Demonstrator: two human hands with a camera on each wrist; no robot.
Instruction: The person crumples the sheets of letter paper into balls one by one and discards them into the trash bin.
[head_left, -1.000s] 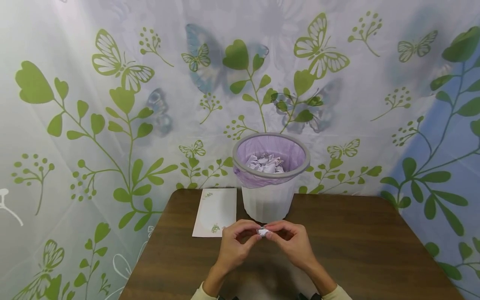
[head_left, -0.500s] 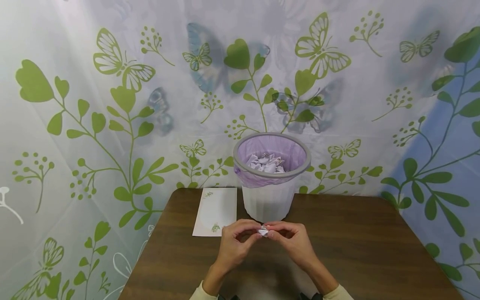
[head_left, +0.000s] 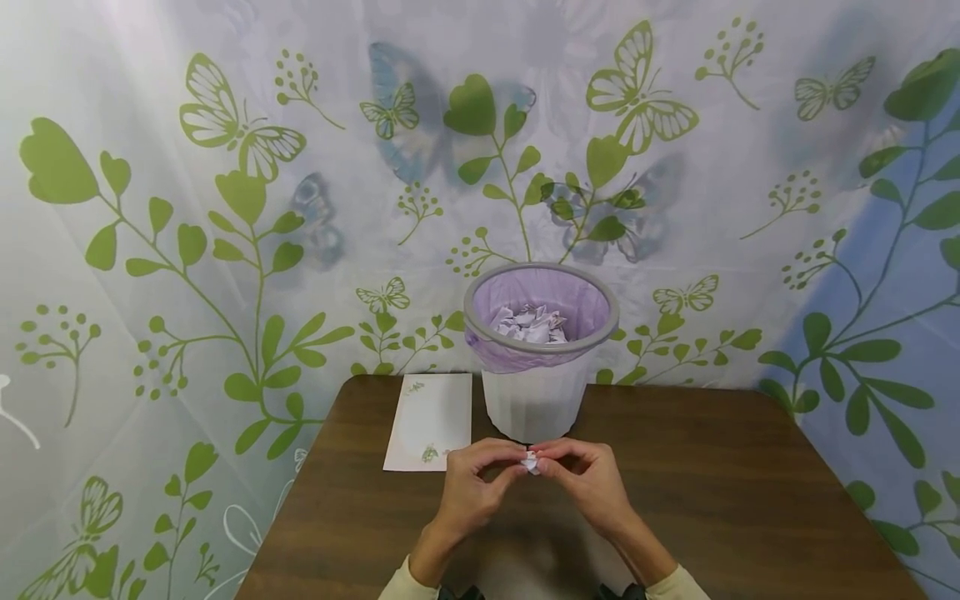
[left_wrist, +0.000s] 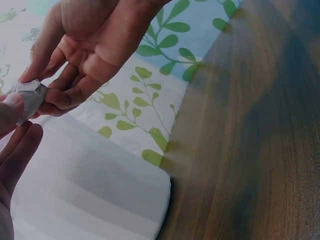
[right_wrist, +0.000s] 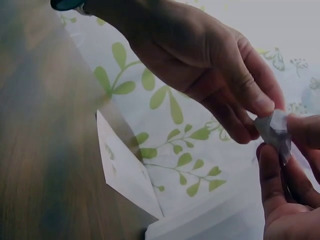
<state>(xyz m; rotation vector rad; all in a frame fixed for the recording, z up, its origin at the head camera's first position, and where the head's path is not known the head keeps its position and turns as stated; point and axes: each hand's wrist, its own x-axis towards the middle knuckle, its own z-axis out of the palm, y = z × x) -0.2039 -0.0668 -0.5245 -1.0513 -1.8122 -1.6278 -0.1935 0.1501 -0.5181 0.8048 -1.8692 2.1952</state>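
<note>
In the head view a small crumpled ball of white paper (head_left: 531,462) is held between both hands over the table, in front of the bin. My left hand (head_left: 474,486) pinches its left side between thumb and fingers. From the right, the thumb and fingers of my right hand (head_left: 590,486) pinch it too. Up close, the left wrist view shows the creased paper ball (left_wrist: 32,99) partly covered by fingertips. The right wrist view has the same paper ball (right_wrist: 275,131) between the two sets of fingertips.
A white bin (head_left: 534,404) with a grey rim and purple liner stands at the table's back. Several crumpled papers (head_left: 531,323) lie inside it. Left of the bin, a flat sheet or pad of paper (head_left: 431,421) rests on the brown table (head_left: 712,483). A patterned curtain (head_left: 337,208) hangs behind.
The paper ball has turned slightly between the fingertips and looks a little more compact. Both hands stay in nearly the same place, and the bin and sheet have not moved.
</note>
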